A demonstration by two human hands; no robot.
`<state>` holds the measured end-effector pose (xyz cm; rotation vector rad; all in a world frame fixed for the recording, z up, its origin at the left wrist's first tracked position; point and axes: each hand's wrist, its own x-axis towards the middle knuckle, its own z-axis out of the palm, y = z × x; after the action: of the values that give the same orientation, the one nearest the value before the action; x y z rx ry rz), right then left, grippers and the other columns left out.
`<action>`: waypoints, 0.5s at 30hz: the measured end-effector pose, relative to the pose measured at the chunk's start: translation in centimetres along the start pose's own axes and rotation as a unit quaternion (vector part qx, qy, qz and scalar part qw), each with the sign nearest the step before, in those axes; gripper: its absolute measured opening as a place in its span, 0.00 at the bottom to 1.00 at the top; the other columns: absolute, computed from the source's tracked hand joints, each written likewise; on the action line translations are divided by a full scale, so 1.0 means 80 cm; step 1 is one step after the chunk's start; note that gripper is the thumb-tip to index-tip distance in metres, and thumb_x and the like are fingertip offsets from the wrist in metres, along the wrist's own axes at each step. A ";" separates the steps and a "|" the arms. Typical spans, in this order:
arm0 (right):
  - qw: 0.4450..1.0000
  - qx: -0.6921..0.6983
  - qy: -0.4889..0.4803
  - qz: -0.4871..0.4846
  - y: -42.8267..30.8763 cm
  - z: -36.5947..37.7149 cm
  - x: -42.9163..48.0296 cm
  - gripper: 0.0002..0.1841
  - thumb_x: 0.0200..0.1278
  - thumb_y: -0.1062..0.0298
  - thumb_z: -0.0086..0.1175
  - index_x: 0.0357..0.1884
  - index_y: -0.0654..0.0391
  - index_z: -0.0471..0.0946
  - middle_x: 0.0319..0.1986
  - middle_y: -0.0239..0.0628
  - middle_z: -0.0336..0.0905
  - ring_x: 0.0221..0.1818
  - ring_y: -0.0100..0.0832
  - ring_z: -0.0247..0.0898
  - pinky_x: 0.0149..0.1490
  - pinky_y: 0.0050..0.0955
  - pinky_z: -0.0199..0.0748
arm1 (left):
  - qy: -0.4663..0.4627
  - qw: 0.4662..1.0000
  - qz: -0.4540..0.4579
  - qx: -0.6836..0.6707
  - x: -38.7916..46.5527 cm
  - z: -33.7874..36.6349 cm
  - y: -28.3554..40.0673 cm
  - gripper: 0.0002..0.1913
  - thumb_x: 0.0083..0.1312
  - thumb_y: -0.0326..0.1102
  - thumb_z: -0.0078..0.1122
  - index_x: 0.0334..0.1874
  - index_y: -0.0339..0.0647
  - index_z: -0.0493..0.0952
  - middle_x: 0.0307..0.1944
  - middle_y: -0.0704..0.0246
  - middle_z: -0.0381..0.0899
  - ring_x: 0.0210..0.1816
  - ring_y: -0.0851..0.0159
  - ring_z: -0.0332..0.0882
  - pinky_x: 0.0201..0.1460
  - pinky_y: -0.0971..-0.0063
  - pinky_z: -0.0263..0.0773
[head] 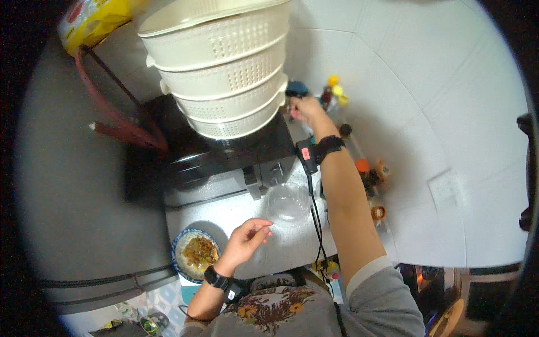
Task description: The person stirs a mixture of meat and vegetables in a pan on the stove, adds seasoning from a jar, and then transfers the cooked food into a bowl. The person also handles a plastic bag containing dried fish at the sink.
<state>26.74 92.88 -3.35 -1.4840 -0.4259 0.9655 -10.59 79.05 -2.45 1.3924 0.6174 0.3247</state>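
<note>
My left hand [249, 239] hovers over the speckled countertop [236, 210] with loosely curled fingers and nothing in them. Just past its fingertips stands a clear round bowl [288, 203]. To its left is a blue-rimmed plate [173, 248] holding rice and a cooked topping [201, 251]. My right hand [306, 111] is stretched to the back, right of a stack of cream plastic baskets [227, 80]. Its fingers are curled beside a dark blue object [297, 89]; whether they grip anything is hidden.
The baskets stand on a black glossy appliance [261, 145]. Bottles with yellow caps [337, 90], an orange-capped bottle [362, 165] and several jars line the right wall. A black cable [315, 215] hangs from my right wrist. A dark grey panel [92, 202] borders the left.
</note>
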 end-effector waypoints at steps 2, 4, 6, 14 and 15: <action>0.997 0.011 0.061 -0.054 -0.039 0.006 -0.048 0.10 0.59 0.65 0.54 0.26 0.60 0.71 0.21 0.36 0.73 0.19 0.27 0.71 0.27 0.24 0.75 | -0.014 0.999 0.028 0.001 -0.001 0.003 0.001 0.09 0.68 0.31 0.51 0.48 0.37 0.73 0.36 0.72 0.78 0.36 0.77 0.73 0.39 0.85 0.68; 0.991 -0.020 0.076 -0.112 -0.070 0.001 -0.102 0.12 0.60 0.62 0.55 0.27 0.60 0.72 0.21 0.33 0.73 0.18 0.24 0.68 0.25 0.22 0.72 | -0.021 0.998 0.053 0.009 -0.005 0.004 0.004 0.09 0.68 0.31 0.51 0.47 0.38 0.74 0.36 0.73 0.78 0.36 0.77 0.72 0.40 0.84 0.68; 0.978 -0.040 0.103 -0.176 -0.088 -0.001 -0.159 0.14 0.60 0.58 0.56 0.26 0.59 0.72 0.19 0.30 0.72 0.17 0.20 0.66 0.23 0.20 0.66 | -0.017 0.997 0.067 0.022 -0.011 0.005 0.007 0.09 0.68 0.31 0.50 0.47 0.37 0.74 0.37 0.73 0.78 0.38 0.77 0.72 0.42 0.84 0.67; 0.944 -0.093 0.181 -0.259 -0.044 0.016 -0.439 0.13 0.59 0.60 0.55 0.30 0.62 0.75 0.20 0.31 0.75 0.21 0.20 0.68 0.27 0.20 0.66 | -0.094 0.979 0.181 0.008 -0.058 0.024 0.037 0.15 0.69 0.29 0.45 0.57 0.38 0.68 0.52 0.66 0.72 0.53 0.71 0.70 0.54 0.80 0.64; 0.951 -0.094 0.198 -0.216 -0.025 0.020 -0.478 0.12 0.59 0.61 0.55 0.30 0.62 0.75 0.20 0.31 0.74 0.22 0.19 0.68 0.28 0.20 0.65 | -0.109 0.975 0.196 -0.008 -0.066 0.031 0.039 0.16 0.69 0.29 0.44 0.58 0.37 0.67 0.53 0.65 0.72 0.53 0.70 0.69 0.55 0.79 0.64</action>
<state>3.86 65.49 10.69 -1.6197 -0.5282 0.2745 -12.90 74.61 1.84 1.5076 0.1556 0.4803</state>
